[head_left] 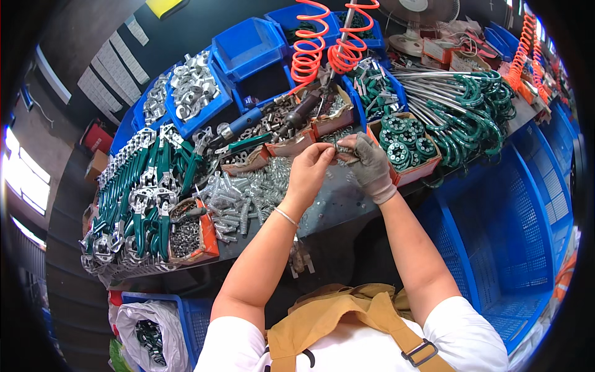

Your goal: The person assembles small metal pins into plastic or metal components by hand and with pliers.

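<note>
Bare left hand (308,168) and gloved right hand (369,162) meet above the surface (347,198), fingers of both pinching one small metal part (338,149) between them. Bolt pile (248,192) just left, box of green discs (406,146) right.

Blue bins (248,43), orange coiled hoses (310,49), fan (418,18).

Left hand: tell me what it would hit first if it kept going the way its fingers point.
The left hand points up and to the right, at the small metal part pinched between it and the gloved right hand. Past that, probably the cardboard box of screws, though depth is unclear.
</note>
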A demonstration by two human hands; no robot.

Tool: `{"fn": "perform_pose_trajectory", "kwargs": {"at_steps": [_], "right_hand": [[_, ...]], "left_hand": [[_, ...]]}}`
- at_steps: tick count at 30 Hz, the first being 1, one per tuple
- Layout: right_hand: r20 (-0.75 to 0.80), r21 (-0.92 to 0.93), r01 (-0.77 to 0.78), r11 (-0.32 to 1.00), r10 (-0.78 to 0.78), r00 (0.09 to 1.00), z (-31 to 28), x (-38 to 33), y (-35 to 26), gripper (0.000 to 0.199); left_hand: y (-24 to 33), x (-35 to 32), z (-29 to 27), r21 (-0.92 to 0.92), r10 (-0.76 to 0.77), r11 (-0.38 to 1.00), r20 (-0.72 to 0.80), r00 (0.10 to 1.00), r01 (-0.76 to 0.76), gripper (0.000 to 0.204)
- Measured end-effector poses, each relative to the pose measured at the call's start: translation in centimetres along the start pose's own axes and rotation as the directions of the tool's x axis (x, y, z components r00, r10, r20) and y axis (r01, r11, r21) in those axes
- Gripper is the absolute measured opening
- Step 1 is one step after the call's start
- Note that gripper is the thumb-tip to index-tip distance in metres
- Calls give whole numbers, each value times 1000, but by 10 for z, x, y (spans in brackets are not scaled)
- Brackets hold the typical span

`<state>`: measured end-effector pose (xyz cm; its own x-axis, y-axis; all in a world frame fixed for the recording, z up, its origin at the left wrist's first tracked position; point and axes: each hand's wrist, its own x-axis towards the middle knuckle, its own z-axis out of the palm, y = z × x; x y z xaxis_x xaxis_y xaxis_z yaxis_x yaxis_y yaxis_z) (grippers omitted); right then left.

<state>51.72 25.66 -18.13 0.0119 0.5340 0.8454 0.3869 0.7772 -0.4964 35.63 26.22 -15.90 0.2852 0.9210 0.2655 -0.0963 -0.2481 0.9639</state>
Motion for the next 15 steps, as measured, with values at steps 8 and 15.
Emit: {"fn": "perform_pose_trajectory", "kwargs": {"at_steps": [8, 15], "right_hand": [[-6, -60, 71, 996, -72, 997, -3, 1, -3, 29], [249, 485, -721, 494, 713, 656, -1, 9, -31, 20]], "left_hand": [[3, -5, 0, 123, 16, 992, 11, 1000, -17, 22], [0, -7, -5, 291, 198, 940, -32, 980, -180, 21]]}}
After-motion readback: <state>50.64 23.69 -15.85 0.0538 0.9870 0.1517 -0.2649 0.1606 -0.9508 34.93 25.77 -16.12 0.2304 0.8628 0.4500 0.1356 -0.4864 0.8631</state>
